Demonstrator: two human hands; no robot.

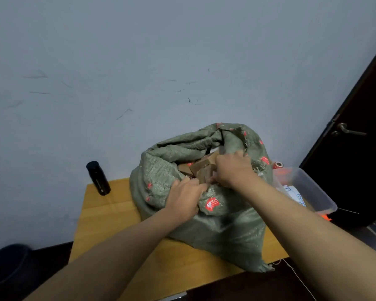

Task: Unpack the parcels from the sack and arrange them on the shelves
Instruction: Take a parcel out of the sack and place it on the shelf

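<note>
A green woven sack (221, 224) with red printed marks sits on a wooden table (109, 222). Its mouth gapes upward and brown cardboard parcels (206, 165) show inside. My left hand (183, 197) grips the near rim of the sack's mouth. My right hand (232, 169) reaches into the opening, its fingers curled round a brown parcel at the top. The lower parts of the parcels are hidden by the sack cloth. No shelves are in view.
A black bottle (98, 178) stands upright at the table's back left corner. A clear plastic bin (313, 192) with papers and orange items sits right of the sack. A dark door (360, 135) with a lever handle is at the right. The wall rises close behind.
</note>
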